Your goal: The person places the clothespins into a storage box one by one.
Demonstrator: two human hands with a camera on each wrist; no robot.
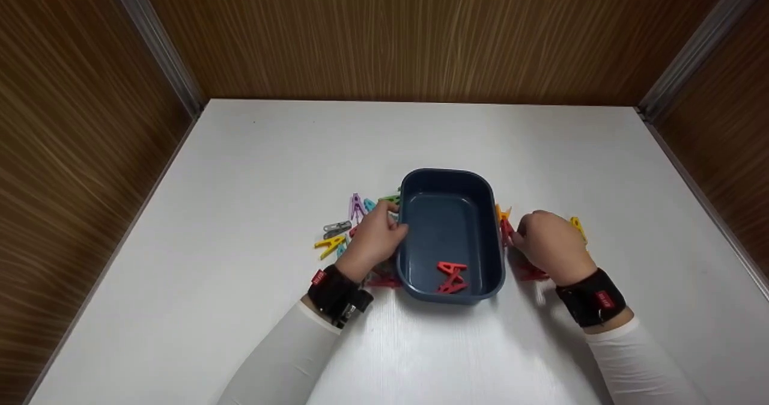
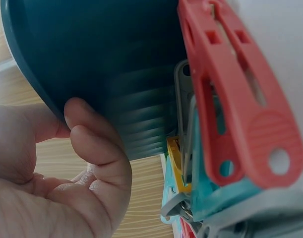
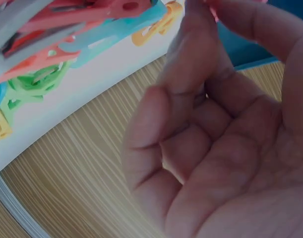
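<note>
Worktop: a white worktop [image 1: 240, 225] with brown wood-pattern walls on three sides.

Tub: a dark blue tub [image 1: 452, 179] with rounded corners stands near the middle of the worktop, between the two hands. Its outer wall [image 2: 91, 49] fills much of the left wrist view.

Pegs in the tub: two red pegs [image 1: 452, 276] lie inside, at the end closest to the person — they touch or overlap each other.

Left pile: a loose group of pegs [image 1: 342, 228] lies on the worktop just beside the tub's left wall; purple, grey, yellow, green and light blue ones can be seen. In the left wrist view a red peg [image 2: 240, 109] lies on top of grey, teal and yellow ones, close to the tub wall.

Right pile: more pegs lie just beside the tub's right wall — a yellow peg [image 1: 578, 226] behind the hand, orange and red ones near the fingers.

Left hand: the left hand [image 1: 375, 237] rests at the tub's left rim. Its grip is curled, and the fingertips [image 2: 84, 116] touch the outer wall; I cannot tell if it truly clamps the rim.

Right hand: the right hand [image 1: 550, 243] is over the right pile. Its grip is pressed together at the fingertips [image 3: 198, 20] around something red, blurred in the right wrist view.
</note>
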